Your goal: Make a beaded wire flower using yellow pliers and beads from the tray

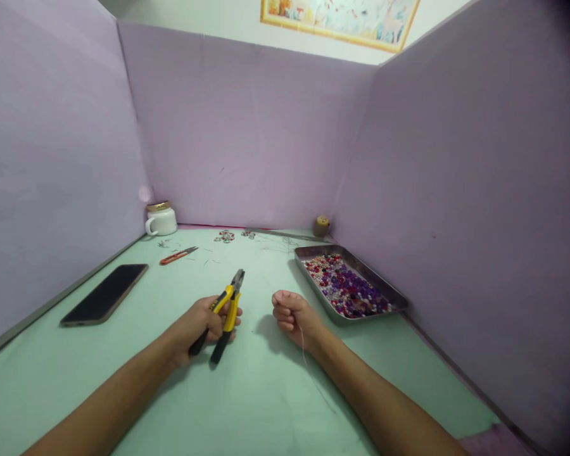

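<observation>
My left hand [209,326] is wrapped round yellow and black pliers [230,308], whose jaws point away from me. To its right, my right hand [295,315] is closed in a pinch, and a thin wire [313,378] trails from it down toward the table's near side. What lies between the pinching fingertips is too small to make out. Beside my right hand stands a metal tray [323,303] of purple, red, white and black beads [351,285].
A phone [105,294] lies at the left. Farther back are orange-handled snips [178,255], a white lidded mug [162,221], small beaded pieces [225,236], loose wires [285,243] and a small yellow-topped jar [322,225]. Purple panels [251,133] stand round the green table [247,405].
</observation>
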{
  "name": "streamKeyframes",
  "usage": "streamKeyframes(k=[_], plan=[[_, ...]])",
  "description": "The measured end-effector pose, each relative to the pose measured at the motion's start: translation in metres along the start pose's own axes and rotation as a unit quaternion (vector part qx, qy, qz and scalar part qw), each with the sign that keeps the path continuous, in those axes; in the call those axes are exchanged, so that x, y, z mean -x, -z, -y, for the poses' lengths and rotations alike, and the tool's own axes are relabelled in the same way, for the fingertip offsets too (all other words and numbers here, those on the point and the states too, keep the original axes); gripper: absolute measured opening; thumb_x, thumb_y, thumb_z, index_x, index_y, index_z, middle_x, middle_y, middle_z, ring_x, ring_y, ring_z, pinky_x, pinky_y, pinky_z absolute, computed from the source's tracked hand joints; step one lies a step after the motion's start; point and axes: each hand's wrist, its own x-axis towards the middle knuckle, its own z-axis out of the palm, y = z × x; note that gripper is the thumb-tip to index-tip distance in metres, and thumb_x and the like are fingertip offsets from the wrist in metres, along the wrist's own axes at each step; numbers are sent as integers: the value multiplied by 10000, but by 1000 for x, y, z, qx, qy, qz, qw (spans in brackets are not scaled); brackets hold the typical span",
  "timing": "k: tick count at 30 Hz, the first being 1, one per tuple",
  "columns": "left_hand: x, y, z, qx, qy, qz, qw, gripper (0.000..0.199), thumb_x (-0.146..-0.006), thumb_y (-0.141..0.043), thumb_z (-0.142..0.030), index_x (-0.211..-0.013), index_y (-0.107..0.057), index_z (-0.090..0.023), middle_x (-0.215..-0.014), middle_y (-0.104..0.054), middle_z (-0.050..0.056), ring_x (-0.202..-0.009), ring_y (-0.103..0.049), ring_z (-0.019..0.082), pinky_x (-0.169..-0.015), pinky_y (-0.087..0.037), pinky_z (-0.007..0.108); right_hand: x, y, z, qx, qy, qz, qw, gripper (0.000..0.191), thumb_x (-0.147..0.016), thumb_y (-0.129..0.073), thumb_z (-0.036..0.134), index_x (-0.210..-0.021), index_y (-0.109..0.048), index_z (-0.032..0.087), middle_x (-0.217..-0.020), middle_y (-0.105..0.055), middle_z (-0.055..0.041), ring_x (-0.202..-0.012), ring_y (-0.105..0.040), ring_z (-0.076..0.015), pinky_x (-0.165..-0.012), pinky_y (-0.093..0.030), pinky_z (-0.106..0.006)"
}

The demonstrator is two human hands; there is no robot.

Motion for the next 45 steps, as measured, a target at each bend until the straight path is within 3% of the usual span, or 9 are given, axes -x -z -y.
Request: streamKeyframes(k=[3, 12, 30, 33, 37, 40, 42, 44, 45], plan=[[2, 4, -4, 25, 9, 29, 999, 314, -421, -416, 23, -661, -447, -178, -864, -542, 44, -881, -549, 209, -731, -482, 356, 1, 3, 4, -46, -30, 32, 998, 200, -584, -695, 210, -580, -516, 121, -415, -256, 96, -367, -154, -10, -302, -119, -110], [4, -13, -1, 39, -7, 81, 996, 334, -422, -415, 41, -666, -498, -171, -802, -545, 28, -791, -529, 186, -717, -469, 365, 1, 2, 1, -77, -59, 85, 992, 141, -655, -646, 176, -608, -527, 117, -436, -248, 88, -375, -155, -17, -302, -148, -101], [7, -13, -5, 1, -8, 85, 996, 312, -442, -431, 23, -666, -507, -181, -743, -539, 9, -695, -514, 156, -621, -462, 313, -1, 6, 2, -79, -100, 102, 987, 151, -626, -650, 171, -589, -515, 116, -421, -246, 94, -367, -140, -11, -295, -131, -101], [9, -17, -6, -68, -19, 56, 996, 301, -456, -425, -4, -680, -527, -177, -735, -558, 18, -670, -531, 167, -571, -456, 300, -1, 5, 2, -51, -94, 78, 991, 177, -605, -672, 201, -596, -516, 119, -421, -262, 94, -367, -148, -9, -300, -130, -103], [1, -12, -3, -142, -38, -22, 989, 266, -441, -441, -8, -620, -557, -169, -574, -551, -4, -545, -505, 159, -486, -398, 266, 0, 6, 5, 35, -53, 43, 997, 213, -578, -693, 245, -594, -518, 124, -408, -283, 97, -355, -153, -7, -296, -115, -114], [-7, 15, -9, -171, -67, -155, 971, 236, -433, -489, -7, -580, -536, -185, -526, -507, -23, -562, -486, 160, -465, -343, 234, 6, 6, 7, 144, -14, 28, 989, 215, -601, -673, 286, -589, -525, 131, -371, -272, 106, -333, -142, -13, -282, -123, -131], [-7, 40, -19, -165, -74, -241, 954, 264, -440, -493, -16, -631, -524, -195, -562, -504, -18, -633, -513, 184, -490, -369, 240, 9, 6, 8, 199, 3, 19, 980, 209, -624, -654, 298, -591, -530, 134, -352, -261, 111, -323, -140, -19, -279, -140, -139], [-2, 60, -30, -147, -82, -282, 945, 302, -467, -483, -35, -719, -520, -197, -689, -539, 3, -759, -537, 201, -559, -428, 255, 12, 7, 8, 213, 27, 2, 977, 208, -634, -646, 304, -594, -526, 138, -347, -261, 113, -323, -149, -21, -286, -158, -141], [2, 66, -33, -134, -81, -274, 949, 326, -466, -475, -34, -748, -521, -191, -772, -561, 19, -812, -543, 204, -605, -456, 265, 12, 7, 8, 205, 37, -5, 978, 211, -634, -646, 305, -596, -520, 141, -350, -263, 114, -326, -155, -22, -292, -164, -141]])
